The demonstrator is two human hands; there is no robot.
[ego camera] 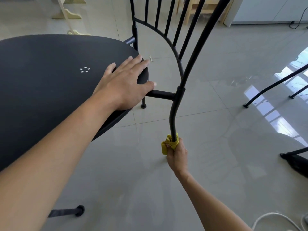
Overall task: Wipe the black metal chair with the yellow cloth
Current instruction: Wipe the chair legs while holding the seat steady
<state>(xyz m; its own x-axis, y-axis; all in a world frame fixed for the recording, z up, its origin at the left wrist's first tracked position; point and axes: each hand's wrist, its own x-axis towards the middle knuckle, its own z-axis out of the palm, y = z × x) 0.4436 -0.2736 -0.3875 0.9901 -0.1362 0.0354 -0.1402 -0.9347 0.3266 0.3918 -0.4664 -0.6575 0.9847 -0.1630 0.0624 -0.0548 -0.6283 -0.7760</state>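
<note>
The black metal chair [50, 84] fills the left of the view, its round seat near me and its barred backrest rising at top centre. My left hand [123, 84] lies flat on the seat's right rim, fingers spread over the edge. Low on the chair's curved rear leg, my right hand [176, 153] is closed around the yellow cloth [167, 144], which is wrapped about the leg near the floor. The leg's foot is hidden behind the hand and cloth.
Glossy grey floor tiles [216, 147] lie all around. Legs of another black chair [273, 87] stand at the right. A white cable [273, 217] curls at bottom right. Pale wooden furniture [70, 15] stands at the back left, a wooden frame [196, 12] at the back centre.
</note>
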